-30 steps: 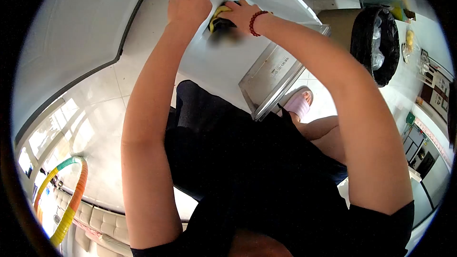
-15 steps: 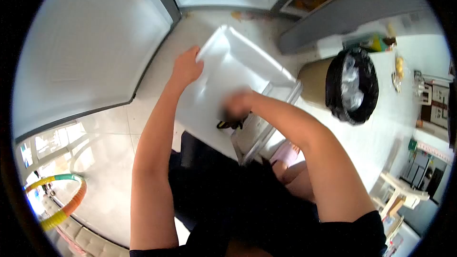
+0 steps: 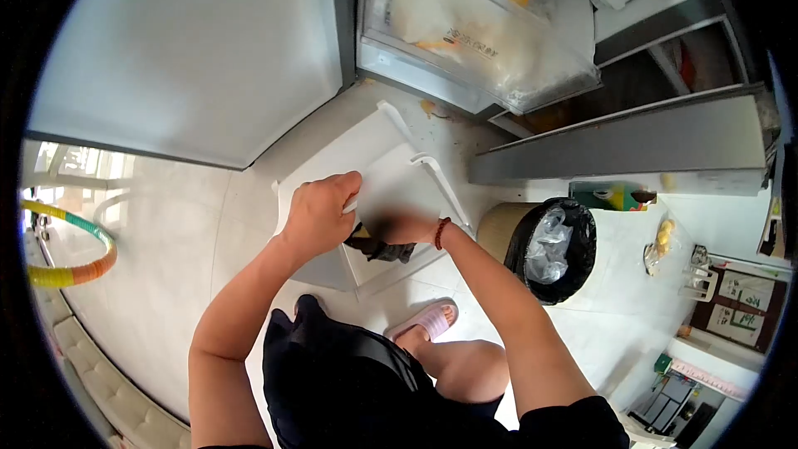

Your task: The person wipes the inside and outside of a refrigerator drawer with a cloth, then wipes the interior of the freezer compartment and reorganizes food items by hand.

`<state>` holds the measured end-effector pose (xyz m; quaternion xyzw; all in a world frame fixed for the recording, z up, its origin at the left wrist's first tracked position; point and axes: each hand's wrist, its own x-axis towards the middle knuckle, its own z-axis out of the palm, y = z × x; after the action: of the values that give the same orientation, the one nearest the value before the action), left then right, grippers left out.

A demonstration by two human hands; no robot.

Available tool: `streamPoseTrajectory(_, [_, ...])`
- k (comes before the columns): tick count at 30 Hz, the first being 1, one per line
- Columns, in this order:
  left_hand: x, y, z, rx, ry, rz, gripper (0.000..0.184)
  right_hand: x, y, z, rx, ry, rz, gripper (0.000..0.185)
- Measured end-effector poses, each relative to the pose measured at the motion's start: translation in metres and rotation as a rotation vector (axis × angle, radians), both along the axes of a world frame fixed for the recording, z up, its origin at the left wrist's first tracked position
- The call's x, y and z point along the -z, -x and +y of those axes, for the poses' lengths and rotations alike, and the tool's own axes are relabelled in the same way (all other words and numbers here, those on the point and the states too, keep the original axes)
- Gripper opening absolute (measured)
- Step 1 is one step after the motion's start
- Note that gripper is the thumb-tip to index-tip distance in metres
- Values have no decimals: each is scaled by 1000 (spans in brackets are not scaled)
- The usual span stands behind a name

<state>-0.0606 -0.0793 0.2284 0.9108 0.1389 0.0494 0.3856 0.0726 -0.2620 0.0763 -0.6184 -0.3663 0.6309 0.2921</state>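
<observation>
A white fridge drawer [image 3: 397, 141] stands tilted in front of me over the floor. My left hand [image 3: 320, 212] is closed around a white edge, which looks like part of the drawer. Inside the drawer, my right hand [image 3: 399, 229], with a beaded bracelet at the wrist, is blurred by motion. Under and beside its fingers bunches a dark cloth [image 3: 391, 251] with a yellowish patch. The right fingertips are smeared, but the cloth sits against the hand.
Ahead is an open fridge with a clear freezer drawer [image 3: 474, 41] holding bags. Its doors stand open, one at left [image 3: 191, 58] and one at right [image 3: 615, 141]. A black-lined trash bin [image 3: 573, 283] stands at right. A striped hoop [image 3: 91, 270] is at far left.
The drawer has come down and been turned, and both hands have lowered with it. The right hand and the dark cloth have moved together. The fridge's freezer drawer shows more fully.
</observation>
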Motion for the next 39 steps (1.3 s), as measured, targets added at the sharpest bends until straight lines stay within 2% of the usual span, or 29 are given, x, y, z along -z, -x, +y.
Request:
streamPoseTrajectory(2, [-23,11,1,-18,-38,-47,17,7,15,-12,299,-37,239,58])
streamPoseTrajectory(4, [-50,24,2,-75,-33,-36,18,-32,28,-24,597,41,593,57])
streamPoseTrajectory(5, [-64,31,3,-103,-31,-32,18,-53,35,-27,696,50,679,60])
streamPoseTrajectory(6, [-79,40,2,-124,-8,-33,18,-75,43,-32,800,65,759,65])
streamPoseTrajectory(8, [-111,58,2,-172,32,-52,17,-130,59,-41,1078,66,1112,84])
streamPoseTrajectory(9, [-126,70,0,-184,17,-68,15,-162,68,-44,1152,100,1066,101])
streamPoseTrajectory(12, [-182,103,-8,-195,10,-133,15,-227,99,-60,1275,-15,1143,111])
streamPoseTrajectory(14, [-214,126,-9,-159,-52,-185,16,-271,105,-67,1248,-129,1089,114])
streamPoseTrajectory(16, [-251,150,-11,-91,-116,-256,17,-331,112,-63,1422,-60,1001,96])
streamPoseTrajectory(18, [-290,172,-16,3,-176,-338,19,-377,122,-53,1602,7,969,66])
streamPoseTrajectory(20, [-329,195,-20,13,-219,-425,20,-411,132,-58,1644,-23,908,52])
streamPoseTrajectory(21, [-350,207,-21,23,-247,-466,21,-442,141,-62,1482,-114,1023,33])
streamPoseTrajectory(24, [-400,249,-17,-84,-312,-628,25,-533,176,-67,1507,-197,996,34])
streamPoseTrajectory(28, [-455,309,-42,-466,-283,-709,33,-648,235,-84,1283,-287,876,38])
streamPoseTrajectory(30, [-483,335,-73,-621,-307,-771,29,-699,270,-106,1130,-455,789,47])
streamPoseTrajectory(31, [-467,347,-81,-629,-283,-842,26,-726,276,-109,1050,-619,638,46])
streamPoseTrajectory(32, [-424,347,-68,-631,-506,-761,22,-742,282,-119,987,-764,490,45])
streamPoseTrajectory(34, [-425,325,-58,-737,-370,-710,11,-723,250,-143,862,-515,714,34])
streamPoseTrajectory(35, [-446,314,-56,-768,-321,-791,10,-733,251,-132,835,-691,703,32])
streamPoseTrajectory(37, [-499,317,-80,-754,-305,-986,8,-790,269,-149,790,-896,569,40])
streamPoseTrajectory(38, [-514,315,-88,-743,-307,-1055,8,-824,279,-151,739,-1099,446,43])
streamPoseTrajectory(39, [-521,310,-85,-741,-313,-1079,8,-791,248,-164,638,-1080,105,43])
